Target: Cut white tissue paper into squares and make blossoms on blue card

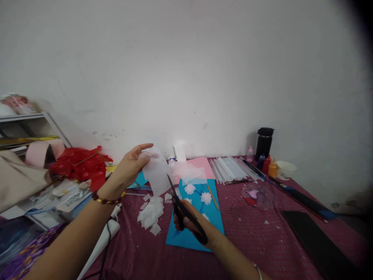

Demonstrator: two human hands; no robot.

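My left hand (131,165) pinches the upper edge of a thin white sheet of tissue paper (157,173), which hangs over the table. In my right hand (194,223) are black-handled scissors (177,202), their blades pointing up at the sheet's right edge. Whether the blades touch the paper I cannot tell. Below the sheet lies a heap of small cut white paper pieces (151,213). Under my right hand is a blue sheet (217,229) with several white paper flowers (206,198) and a brown stick (213,196) on it.
Pink paper (205,165) and white strips (230,169) lie at the back. Paint bottles (272,168), a black tumbler (264,143) and a clear palette (259,196) are on the right. A glue gun (106,237) with its cord and red plastic (78,163) lie left.
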